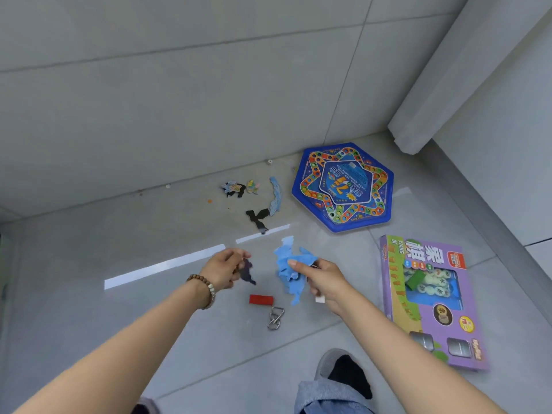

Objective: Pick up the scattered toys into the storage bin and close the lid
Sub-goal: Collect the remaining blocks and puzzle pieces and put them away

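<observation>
A grey tiled floor [89, 309] with a glossy finish fills the lower part of the view, its thin grout lines running diagonally. A bright white strip of reflected light [164, 265] slants across the tiles, broken into a long piece and a shorter one. Behind the floor rises a grey tiled wall [179, 85], meeting it along a dark seam. At upper right stands a pale grey rounded panel edge [433, 85], and beside it a flat white cabinet face [507, 159]. At the bottom edge a grey slipper [330, 361] holds a black-socked foot, just above a blue denim trouser leg [322, 397]
</observation>
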`<state>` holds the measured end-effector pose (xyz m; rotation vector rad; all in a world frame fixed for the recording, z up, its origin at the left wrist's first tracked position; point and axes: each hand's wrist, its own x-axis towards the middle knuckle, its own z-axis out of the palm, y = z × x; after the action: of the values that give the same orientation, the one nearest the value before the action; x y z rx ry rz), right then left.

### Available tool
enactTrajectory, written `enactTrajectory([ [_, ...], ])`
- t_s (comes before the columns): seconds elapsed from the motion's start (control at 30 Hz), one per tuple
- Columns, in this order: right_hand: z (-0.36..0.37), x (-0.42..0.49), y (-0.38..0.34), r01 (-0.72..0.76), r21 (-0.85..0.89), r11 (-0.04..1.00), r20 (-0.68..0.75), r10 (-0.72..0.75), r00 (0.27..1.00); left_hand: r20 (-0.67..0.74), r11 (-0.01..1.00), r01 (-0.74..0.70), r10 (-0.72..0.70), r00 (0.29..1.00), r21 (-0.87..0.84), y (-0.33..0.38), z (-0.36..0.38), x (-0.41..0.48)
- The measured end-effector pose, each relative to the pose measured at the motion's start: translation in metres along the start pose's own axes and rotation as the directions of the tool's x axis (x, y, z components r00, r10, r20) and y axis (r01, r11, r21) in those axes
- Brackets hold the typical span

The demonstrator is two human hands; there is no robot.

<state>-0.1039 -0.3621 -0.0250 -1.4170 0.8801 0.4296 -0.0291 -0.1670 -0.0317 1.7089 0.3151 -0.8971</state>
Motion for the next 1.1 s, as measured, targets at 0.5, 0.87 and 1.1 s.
enactTrajectory([
  [0.5, 0.397, -0.223, -0.192, 0.39, -0.138, 0.91, 0.698, -0.19, 0.69, -0.612, 0.946, -0.321, 0.229, 0.757, -0.042, 0.038, -0.368, -0.294],
  [0.87, 0.613, -0.275, -0.106, 0.619, -0.422, 0.663, 0.677, -0.224, 0.701, -0.82, 0.984, 0.169, -0.048, 0.571, 0.061, -0.117, -0.511, -0.381],
  [1.1, 0.532, -0.228, -0.137, 0.873, -0.449, 0.192, 0.748, -0.454, 0.485, -0.789, 0.871, 0.302, 0.145, 0.597, 0.389, -0.099, -0.492, -0.36],
])
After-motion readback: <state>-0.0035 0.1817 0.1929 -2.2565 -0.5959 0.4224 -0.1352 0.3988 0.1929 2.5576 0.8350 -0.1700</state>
